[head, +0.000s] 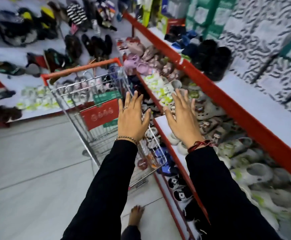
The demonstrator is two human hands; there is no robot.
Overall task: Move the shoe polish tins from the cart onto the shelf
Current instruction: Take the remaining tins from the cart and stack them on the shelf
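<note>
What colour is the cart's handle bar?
Orange-red, on the cart handle, clearest in the head view.

bare shelf [163, 123] patch, clogs [208, 116] crowding beside

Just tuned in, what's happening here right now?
A person in black sleeves stands in a shoe aisle, both hands stretched out flat and empty. The left hand hovers over the wire cart, the right hand over the red-edged shelf of sandals. A round reddish tin appears to sit in the cart near the left sleeve. Nothing is being held yet.
</note>
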